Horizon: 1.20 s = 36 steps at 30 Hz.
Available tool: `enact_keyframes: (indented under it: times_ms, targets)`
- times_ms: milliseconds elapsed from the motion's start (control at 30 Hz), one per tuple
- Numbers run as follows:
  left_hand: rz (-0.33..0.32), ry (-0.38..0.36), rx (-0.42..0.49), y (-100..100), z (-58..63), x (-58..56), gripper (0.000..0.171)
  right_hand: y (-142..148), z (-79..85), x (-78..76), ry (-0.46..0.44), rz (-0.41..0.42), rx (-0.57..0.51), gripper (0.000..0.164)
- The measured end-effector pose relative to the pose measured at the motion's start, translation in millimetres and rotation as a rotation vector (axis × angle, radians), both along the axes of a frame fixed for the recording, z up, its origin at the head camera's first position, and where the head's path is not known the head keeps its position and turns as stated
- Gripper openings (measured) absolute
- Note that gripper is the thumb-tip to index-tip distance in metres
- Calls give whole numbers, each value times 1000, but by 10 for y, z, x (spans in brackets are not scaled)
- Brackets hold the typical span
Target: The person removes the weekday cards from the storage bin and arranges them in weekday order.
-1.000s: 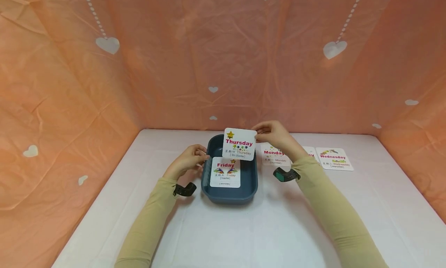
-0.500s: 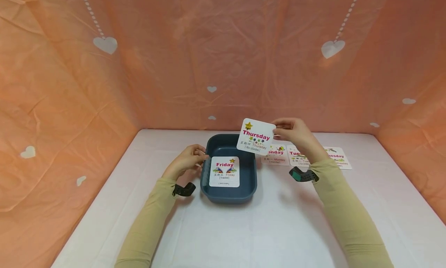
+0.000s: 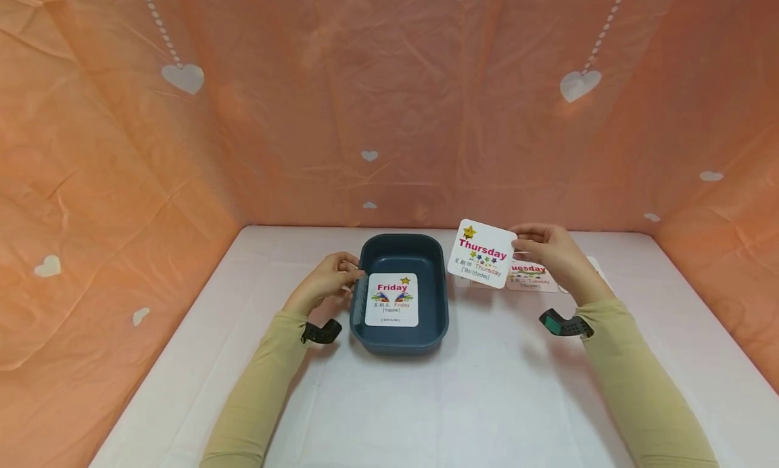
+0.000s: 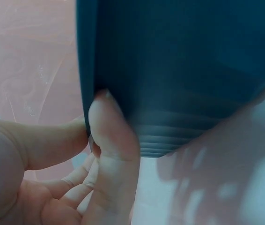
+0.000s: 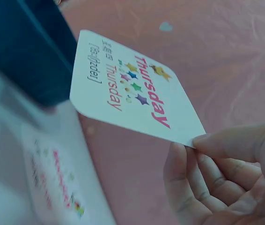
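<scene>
Further right of the blue oblong plastic tray (image 3: 398,349) swings the square white Thursday card (image 3: 483,253), right hand (image 3: 556,255) pinching it, left hand (image 3: 324,283) gripping the tray, white Friday card (image 3: 392,300) inside, white Tuesday card (image 3: 532,279) already out!

Khaki sleeves (image 3: 258,387) on you!
Black left wrist mount (image 3: 323,331), and your black right wrist mount (image 3: 574,327) sports a green patch (image 3: 552,322)!

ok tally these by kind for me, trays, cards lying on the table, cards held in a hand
Trays: 1, the blue-grey tray
Cards lying on the table: 3, the Tuesday card, one mostly behind the Thursday card, one partly behind the right hand
Cards held in a hand: 1, the Thursday card
Total: 5
</scene>
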<state>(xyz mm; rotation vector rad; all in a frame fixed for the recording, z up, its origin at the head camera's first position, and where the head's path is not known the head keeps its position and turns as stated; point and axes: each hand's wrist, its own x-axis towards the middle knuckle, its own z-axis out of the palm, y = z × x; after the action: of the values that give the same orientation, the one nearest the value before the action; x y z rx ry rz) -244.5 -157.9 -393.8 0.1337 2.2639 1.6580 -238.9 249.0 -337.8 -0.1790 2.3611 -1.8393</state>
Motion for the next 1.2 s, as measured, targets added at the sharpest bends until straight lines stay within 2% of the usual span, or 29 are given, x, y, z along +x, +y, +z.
enact_keyframes:
  times_ms: [300,467,767,967,1200]
  targets:
    - [1,4,-9,8,15,-5,33,240,-178,69,-74,-17,60,44]
    - [6,-3,-5,20,13,-8,34,288,-262,99,-75,-1,79,44]
    - [6,4,-23,15,19,-3,33,305,-450,143,-117,28,128,41]
    - [4,7,-16,11,14,-6,32,275,-537,173,-148,36,121,42]
    - [11,-3,-25,14,16,-2,32,220,-615,189,-126,45,171,39]
